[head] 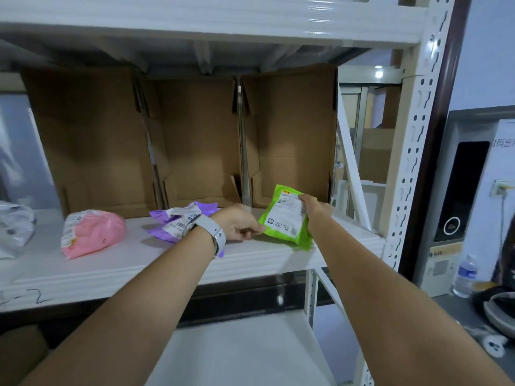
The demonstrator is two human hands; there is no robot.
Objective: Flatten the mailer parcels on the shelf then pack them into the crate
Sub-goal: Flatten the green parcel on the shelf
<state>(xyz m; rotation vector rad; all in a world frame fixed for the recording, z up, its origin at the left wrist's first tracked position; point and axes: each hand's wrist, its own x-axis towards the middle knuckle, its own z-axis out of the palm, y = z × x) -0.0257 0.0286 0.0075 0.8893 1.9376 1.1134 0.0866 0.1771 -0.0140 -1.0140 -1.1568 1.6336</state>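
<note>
A: Setting?
B: White metal shelf [195,263] in a storeroom; three open cardboard boxes [92,140] stand side by side along its back.

A: Items on the shelf, left to right?
B: One clear plastic bag [15,227] at the far left edge. One pink parcel [92,232], puffy, lying apart from the rest. One purple parcel [178,221], crumpled, label up, partly behind the left wrist. One green parcel [287,218], near the right end, just in front of the rightmost box.

A: Hands?
B: Left hand [239,222], watch on the wrist, fingers curled, pinching the green parcel's lower left corner. Right hand [313,208] grips its upper right edge, fingers wrapped over the label. The parcel is tilted, its lower edge at or just above the shelf; which, I cannot tell.

A: Step in hand?
B: By my reading, flattening of the green parcel: held at opposite corners, not yet pressed down.

A: Next move calls for?
B: Likely laying it level on the shelf and pressing with flat palms to push the air out.

A: Containers and contents?
B: All three boxes: nothing visible inside. No crate in view. Off the rack at the right, on the floor: one water bottle [465,277].
</note>
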